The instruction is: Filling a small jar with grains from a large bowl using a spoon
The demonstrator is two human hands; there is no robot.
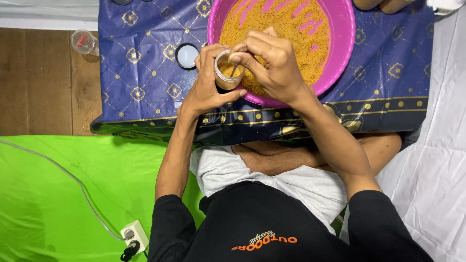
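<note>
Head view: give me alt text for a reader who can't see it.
Left hand holds a small clear plastic jar while the right hand works a thin metal spoon into it, over the rim of a round pink plastic basin of orange-brown crumbs. The basin sits on a blue gold-patterned cloth.

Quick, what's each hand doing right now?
Left hand: closed around a small clear jar.
Right hand: pinching a thin spoon dipped into the jar.
</note>
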